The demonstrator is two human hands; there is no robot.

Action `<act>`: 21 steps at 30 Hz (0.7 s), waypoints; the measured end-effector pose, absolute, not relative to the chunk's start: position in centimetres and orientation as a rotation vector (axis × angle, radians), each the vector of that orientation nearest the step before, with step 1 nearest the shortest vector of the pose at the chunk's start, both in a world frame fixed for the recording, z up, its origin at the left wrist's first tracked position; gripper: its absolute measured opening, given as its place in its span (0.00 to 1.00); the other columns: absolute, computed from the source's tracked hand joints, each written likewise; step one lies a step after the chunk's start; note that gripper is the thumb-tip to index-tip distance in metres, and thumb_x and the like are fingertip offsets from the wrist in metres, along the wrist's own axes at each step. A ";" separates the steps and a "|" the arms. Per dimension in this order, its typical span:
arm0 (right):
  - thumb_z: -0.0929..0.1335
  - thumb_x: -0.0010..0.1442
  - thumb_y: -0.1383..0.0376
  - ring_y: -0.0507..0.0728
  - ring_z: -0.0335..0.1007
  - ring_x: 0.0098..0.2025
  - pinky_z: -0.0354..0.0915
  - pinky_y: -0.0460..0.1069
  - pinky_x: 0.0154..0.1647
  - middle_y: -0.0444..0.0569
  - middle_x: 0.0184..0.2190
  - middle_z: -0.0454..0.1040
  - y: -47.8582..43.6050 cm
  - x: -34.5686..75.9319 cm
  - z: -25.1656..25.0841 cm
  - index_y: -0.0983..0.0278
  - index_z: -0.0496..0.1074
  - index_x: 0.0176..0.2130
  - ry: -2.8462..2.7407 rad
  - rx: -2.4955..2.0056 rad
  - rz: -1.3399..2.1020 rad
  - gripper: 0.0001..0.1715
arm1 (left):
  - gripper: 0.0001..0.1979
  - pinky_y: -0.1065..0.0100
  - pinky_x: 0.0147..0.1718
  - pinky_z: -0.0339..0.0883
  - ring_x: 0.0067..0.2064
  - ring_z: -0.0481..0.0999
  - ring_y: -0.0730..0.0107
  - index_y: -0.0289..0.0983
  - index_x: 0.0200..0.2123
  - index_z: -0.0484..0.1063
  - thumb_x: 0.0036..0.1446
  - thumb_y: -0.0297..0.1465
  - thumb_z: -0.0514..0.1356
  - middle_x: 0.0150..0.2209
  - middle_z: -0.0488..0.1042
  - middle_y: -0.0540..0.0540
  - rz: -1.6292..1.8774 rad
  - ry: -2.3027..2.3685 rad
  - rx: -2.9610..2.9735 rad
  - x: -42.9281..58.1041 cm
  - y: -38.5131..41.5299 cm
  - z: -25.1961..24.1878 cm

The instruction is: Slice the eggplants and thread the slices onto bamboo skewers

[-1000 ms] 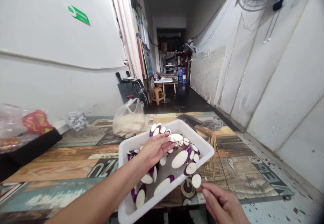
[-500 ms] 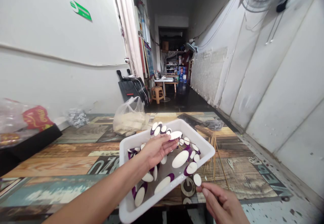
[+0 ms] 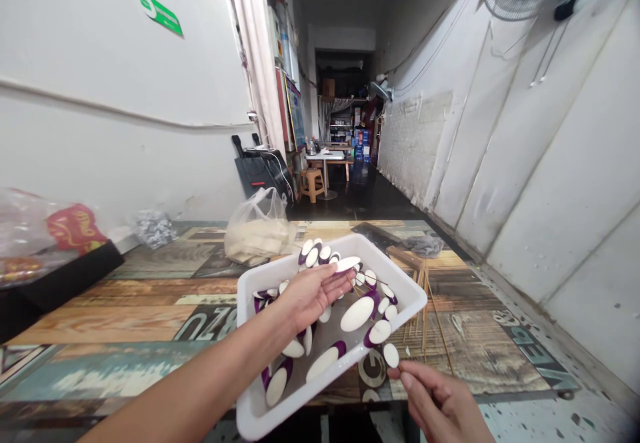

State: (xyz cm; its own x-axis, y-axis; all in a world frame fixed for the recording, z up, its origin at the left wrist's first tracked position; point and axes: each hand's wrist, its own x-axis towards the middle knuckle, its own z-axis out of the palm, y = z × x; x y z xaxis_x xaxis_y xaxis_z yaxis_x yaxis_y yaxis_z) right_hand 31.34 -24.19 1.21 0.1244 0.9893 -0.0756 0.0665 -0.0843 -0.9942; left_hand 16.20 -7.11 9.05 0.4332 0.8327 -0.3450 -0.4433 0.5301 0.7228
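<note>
A white tray [image 3: 245, 363] holds many purple-skinned pieces with white oval faces, such as a large one [image 3: 357, 313]. Over the tray, my left hand [image 3: 317, 291] is palm up with its fingers curled at a long white slice [image 3: 347, 265]; thin skewers show by the fingertips. At the tray's right front corner, my right hand [image 3: 434, 393] pinches a skewer, mostly hidden by the fingers, with a small white oval slice [image 3: 391, 355] on its end. This slice is just outside the rim, below a purple-edged piece [image 3: 379, 333].
Bamboo skewers [image 3: 425, 309] lie right of the tray, near a knife [image 3: 373, 235] and a crumpled grey bag [image 3: 424, 245]. Behind the tray is a clear plastic bag [image 3: 257, 233]. A black box [image 3: 60, 283] with packages stands at the left on the patterned table [image 3: 125, 323].
Both hands keep nearly the same pose and hold on their pieces. The whole view has shifted very slightly.
</note>
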 end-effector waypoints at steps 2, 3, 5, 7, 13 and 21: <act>0.62 0.57 0.51 0.47 0.45 0.18 0.43 0.44 0.17 0.39 0.16 0.52 -24.2 31.3 1.2 0.66 0.72 0.39 -1.142 -1.385 1.130 0.23 | 0.03 0.62 0.43 0.71 0.45 0.74 0.55 0.27 0.33 0.67 0.55 0.21 0.54 0.41 0.73 0.30 0.853 0.760 0.586 16.2 -7.1 9.0; 0.62 0.57 0.51 0.47 0.45 0.18 0.43 0.44 0.18 0.39 0.16 0.52 -24.2 31.3 1.2 0.66 0.72 0.39 -1.149 -1.394 1.112 0.23 | 0.03 0.63 0.43 0.71 0.45 0.74 0.55 0.27 0.33 0.66 0.55 0.21 0.54 0.41 0.73 0.30 0.857 0.761 0.582 16.2 -7.1 9.0; 0.62 0.57 0.51 0.48 0.46 0.18 0.44 0.44 0.18 0.39 0.15 0.53 -24.2 31.3 1.2 0.66 0.72 0.39 -1.167 -1.416 1.073 0.23 | 0.03 0.62 0.43 0.71 0.44 0.74 0.55 0.27 0.33 0.66 0.55 0.21 0.54 0.41 0.73 0.30 0.863 0.762 0.575 16.2 -7.1 9.0; 0.62 0.58 0.51 0.48 0.46 0.18 0.45 0.44 0.17 0.38 0.15 0.52 -24.2 31.3 1.1 0.66 0.72 0.39 -1.181 -1.423 1.045 0.23 | 0.02 0.62 0.43 0.71 0.44 0.74 0.54 0.27 0.33 0.66 0.55 0.21 0.54 0.41 0.73 0.29 0.863 0.761 0.575 16.2 -7.1 8.9; 0.62 0.57 0.52 0.47 0.46 0.17 0.46 0.43 0.16 0.39 0.15 0.53 -24.2 31.2 1.4 0.67 0.73 0.38 -1.199 -1.424 1.032 0.23 | 0.02 0.62 0.43 0.71 0.44 0.74 0.54 0.27 0.32 0.65 0.55 0.20 0.54 0.40 0.73 0.29 0.886 0.759 0.593 16.1 -7.1 9.0; 0.61 0.58 0.52 0.47 0.45 0.18 0.44 0.43 0.17 0.38 0.15 0.52 -24.3 31.2 1.3 0.67 0.72 0.37 -1.197 -1.404 1.032 0.23 | 0.02 0.60 0.45 0.69 0.44 0.74 0.54 0.28 0.31 0.65 0.54 0.20 0.54 0.41 0.73 0.29 0.895 0.742 0.618 16.2 -7.2 8.9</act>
State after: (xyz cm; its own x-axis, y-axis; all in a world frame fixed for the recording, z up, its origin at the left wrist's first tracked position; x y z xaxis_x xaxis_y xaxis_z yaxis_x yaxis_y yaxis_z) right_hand 31.17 -24.29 1.31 0.1521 0.9883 -0.0066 0.1529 -0.0302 -0.9878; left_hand 16.16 -7.23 8.88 0.4161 0.8561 -0.3066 -0.4600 0.4890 0.7411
